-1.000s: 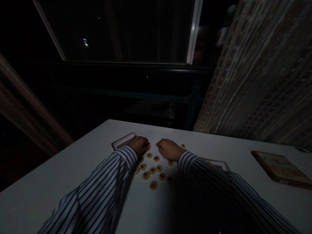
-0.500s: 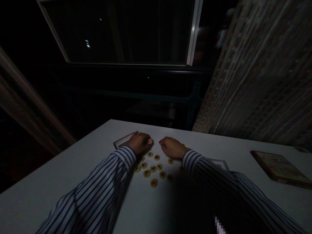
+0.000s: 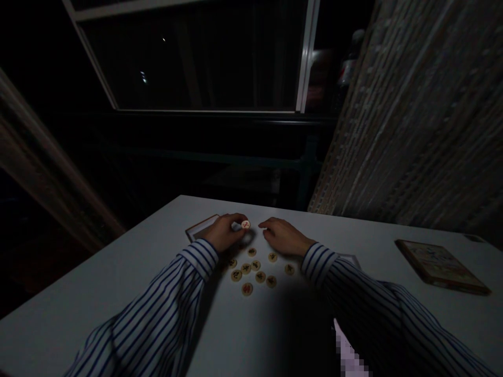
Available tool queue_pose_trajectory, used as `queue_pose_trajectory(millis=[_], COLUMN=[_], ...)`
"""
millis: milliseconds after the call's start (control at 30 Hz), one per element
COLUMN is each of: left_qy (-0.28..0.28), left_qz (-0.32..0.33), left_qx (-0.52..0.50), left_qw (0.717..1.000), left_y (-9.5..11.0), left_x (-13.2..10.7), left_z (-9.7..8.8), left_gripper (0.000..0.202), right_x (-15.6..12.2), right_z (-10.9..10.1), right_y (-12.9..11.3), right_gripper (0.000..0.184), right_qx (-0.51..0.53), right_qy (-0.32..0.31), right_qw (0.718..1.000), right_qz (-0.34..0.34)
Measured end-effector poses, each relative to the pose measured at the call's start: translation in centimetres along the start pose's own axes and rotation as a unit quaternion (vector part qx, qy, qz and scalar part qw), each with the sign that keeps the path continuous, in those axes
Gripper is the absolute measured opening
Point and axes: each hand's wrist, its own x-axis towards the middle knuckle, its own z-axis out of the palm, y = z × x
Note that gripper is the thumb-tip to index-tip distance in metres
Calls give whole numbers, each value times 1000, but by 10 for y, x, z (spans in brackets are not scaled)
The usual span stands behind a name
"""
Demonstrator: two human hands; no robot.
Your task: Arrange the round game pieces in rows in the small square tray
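Observation:
My left hand (image 3: pixel 226 232) pinches a round Chinese chess piece (image 3: pixel 245 224) with a red character between thumb and index finger, its face towards me. Across a small gap, my right hand (image 3: pixel 286 235) is held over the table, thumb and index finger slightly apart, with nothing visible between them. Below both hands lie several pale chess pieces, mostly with dark characters, such as this piece (image 3: pixel 260 277). Nearest to me is a red-marked piece (image 3: pixel 247 289). One piece (image 3: pixel 289 269) rests by the right cuff. My left wrist partly covers others.
A framed flat panel (image 3: pixel 196 229) lies behind my left hand, and a pale-edged flat thing (image 3: pixel 349 259) shows past my right sleeve. On the white table (image 3: pixel 129 277), a thick wood-edged board (image 3: pixel 442 266) lies to the right. A bead curtain (image 3: pixel 377 152) hangs behind; a bottle (image 3: pixel 348 68) stands beyond.
My left hand has raised its fingertips, turning the red-marked piece more towards me. My right hand's thumb and index finger have parted a little. The view has shifted slightly.

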Motion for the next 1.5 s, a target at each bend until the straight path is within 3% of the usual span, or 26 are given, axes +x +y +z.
queue_pose_trajectory(millis=[333,800,1167,1500], left_qy=[8,31,6,11], left_qz=[-39,-87,-118,-175], left_qx=[-127,-299,-401,-467], left_qw=[991,950,908,866], left_y=[41,74,104,130], left_x=[-13,-25,-39,-35], left_z=[-2,-2,36,65], left_gripper=[29,29,28,29], right_x=[-33,-79,-110,-128], right_z=[-26,-48,-62,-72], right_y=[-3,5,20,37], right_gripper=[36,31,29,30], right_qx=[29,89,102,97], right_qy=[50,121,147,132], right_qw=[998,988,982,983], right_qz=[2,22,65,87])
